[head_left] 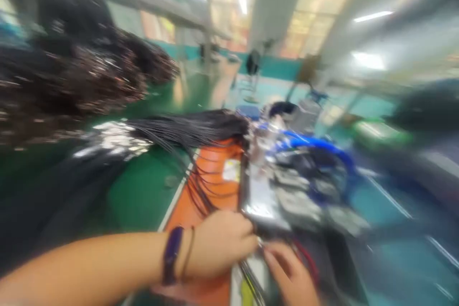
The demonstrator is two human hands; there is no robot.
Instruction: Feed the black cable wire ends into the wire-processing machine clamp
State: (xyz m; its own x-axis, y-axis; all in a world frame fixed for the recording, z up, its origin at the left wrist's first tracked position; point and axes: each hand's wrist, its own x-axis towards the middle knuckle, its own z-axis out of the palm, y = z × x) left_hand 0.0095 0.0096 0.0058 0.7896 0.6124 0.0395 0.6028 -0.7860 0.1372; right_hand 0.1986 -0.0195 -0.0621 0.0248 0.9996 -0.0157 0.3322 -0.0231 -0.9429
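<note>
My left hand (227, 236), with a dark band at the wrist, is closed over several thin black cables (206, 198). The cables run up over an orange surface (218, 217) to a large black bundle (193, 126), and strands come out below the hand. My right hand (287, 267) meets the left fingertips, its thumb and index finger pinched at a tiny shiny piece (261, 244). Blur hides what that piece is. A white label (231, 170) lies on the orange surface.
A green tabletop (143, 201) spreads at the left, with white-tipped cable ends (120, 138) on it. Heaped dark cables with coppery ends (89, 71) sit at the upper left. Right of the orange surface are blurred equipment and a thick blue hose (311, 142).
</note>
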